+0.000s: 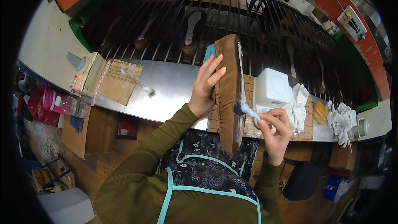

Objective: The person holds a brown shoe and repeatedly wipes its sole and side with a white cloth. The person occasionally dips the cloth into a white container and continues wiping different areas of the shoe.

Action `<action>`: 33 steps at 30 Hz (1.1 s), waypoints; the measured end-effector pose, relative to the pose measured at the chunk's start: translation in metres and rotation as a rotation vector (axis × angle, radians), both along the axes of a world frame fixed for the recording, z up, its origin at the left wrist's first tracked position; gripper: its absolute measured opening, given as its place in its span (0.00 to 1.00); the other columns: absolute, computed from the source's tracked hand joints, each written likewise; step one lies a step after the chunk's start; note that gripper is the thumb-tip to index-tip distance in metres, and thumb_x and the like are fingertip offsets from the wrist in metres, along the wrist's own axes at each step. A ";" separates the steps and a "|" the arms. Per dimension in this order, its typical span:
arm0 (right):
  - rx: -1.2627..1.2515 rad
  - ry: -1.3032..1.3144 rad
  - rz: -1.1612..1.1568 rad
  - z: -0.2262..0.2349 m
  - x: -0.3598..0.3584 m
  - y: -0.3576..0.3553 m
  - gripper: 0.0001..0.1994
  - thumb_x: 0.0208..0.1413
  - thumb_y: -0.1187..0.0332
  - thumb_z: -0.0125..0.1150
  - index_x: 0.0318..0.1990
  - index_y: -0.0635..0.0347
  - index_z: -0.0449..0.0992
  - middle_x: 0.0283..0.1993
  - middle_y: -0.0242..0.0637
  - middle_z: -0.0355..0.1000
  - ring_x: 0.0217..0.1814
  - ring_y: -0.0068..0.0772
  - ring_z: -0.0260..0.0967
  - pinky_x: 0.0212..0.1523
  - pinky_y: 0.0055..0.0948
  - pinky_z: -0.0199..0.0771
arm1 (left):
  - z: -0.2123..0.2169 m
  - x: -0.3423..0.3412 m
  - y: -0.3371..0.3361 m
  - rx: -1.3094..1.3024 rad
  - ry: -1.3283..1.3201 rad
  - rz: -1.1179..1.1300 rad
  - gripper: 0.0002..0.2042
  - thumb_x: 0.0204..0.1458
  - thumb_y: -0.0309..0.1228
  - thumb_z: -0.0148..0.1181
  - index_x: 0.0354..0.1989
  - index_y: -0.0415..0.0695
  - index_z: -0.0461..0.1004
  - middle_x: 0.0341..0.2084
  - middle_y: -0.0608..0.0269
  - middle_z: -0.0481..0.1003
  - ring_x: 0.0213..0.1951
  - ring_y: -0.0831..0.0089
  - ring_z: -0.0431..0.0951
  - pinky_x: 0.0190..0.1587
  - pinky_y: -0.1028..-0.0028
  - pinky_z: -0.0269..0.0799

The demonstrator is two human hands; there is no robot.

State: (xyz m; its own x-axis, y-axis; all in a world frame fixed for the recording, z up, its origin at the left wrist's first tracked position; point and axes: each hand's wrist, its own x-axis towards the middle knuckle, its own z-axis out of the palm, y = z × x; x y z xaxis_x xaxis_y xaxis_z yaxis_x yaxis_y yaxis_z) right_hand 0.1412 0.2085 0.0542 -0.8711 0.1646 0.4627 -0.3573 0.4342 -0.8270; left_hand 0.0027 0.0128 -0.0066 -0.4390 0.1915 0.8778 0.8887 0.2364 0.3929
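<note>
My left hand [205, 85] grips a brown suede shoe [228, 87] by its side, fingers spread over the upper. The shoe is turned so that its underside faces right, and a turquoise last [210, 52] shows at its far end. Between the thumb and fingers of my right hand [275, 130] is a small brush [250, 111] with a pale, coated handle. Its dark tip touches the edge of the shoe's underside, where a whitish coat runs along the rim. A white plastic tub [272, 87] stands just beyond my right hand.
Behind the metal bench [166, 87] runs a rack of bars [161, 25], with several shoes [193, 29] lying sole up on it. Left are a cardboard piece [120, 81], another brush [139, 84] and a tin [89, 74]. White gloves [299, 105] and a yellow block [319, 113] lie right.
</note>
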 end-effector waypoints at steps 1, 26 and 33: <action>-0.001 -0.004 0.016 0.000 0.001 0.002 0.08 0.46 0.75 0.69 0.36 0.62 0.82 0.32 0.30 0.68 0.29 0.19 0.61 0.27 0.19 0.61 | 0.001 -0.001 0.001 0.000 -0.015 -0.003 0.39 0.35 0.23 0.72 0.60 0.52 0.61 0.63 0.51 0.60 0.64 0.44 0.58 0.61 0.55 0.62; 0.049 0.196 0.052 0.032 0.005 0.021 0.09 0.45 0.77 0.69 0.36 0.65 0.81 0.35 0.34 0.68 0.31 0.20 0.62 0.29 0.18 0.62 | 0.036 -0.004 0.024 -0.038 -0.371 -0.156 0.37 0.40 0.23 0.69 0.62 0.44 0.58 0.60 0.51 0.64 0.59 0.58 0.67 0.60 0.66 0.64; 0.112 0.346 0.119 0.058 -0.016 0.014 0.09 0.45 0.78 0.69 0.36 0.65 0.81 0.37 0.35 0.67 0.32 0.21 0.64 0.29 0.17 0.64 | 0.060 0.012 0.018 0.014 -0.565 -0.394 0.38 0.37 0.22 0.72 0.59 0.47 0.57 0.48 0.53 0.73 0.53 0.58 0.74 0.54 0.66 0.70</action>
State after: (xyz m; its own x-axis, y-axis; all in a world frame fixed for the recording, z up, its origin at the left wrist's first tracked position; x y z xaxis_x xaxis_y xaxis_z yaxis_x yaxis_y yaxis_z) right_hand 0.1255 0.2229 0.1121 -0.6702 0.0032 0.7421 -0.6604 0.4536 -0.5984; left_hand 0.0149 0.0307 0.0529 -0.7300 0.4210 0.5384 0.5655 -0.0705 0.8217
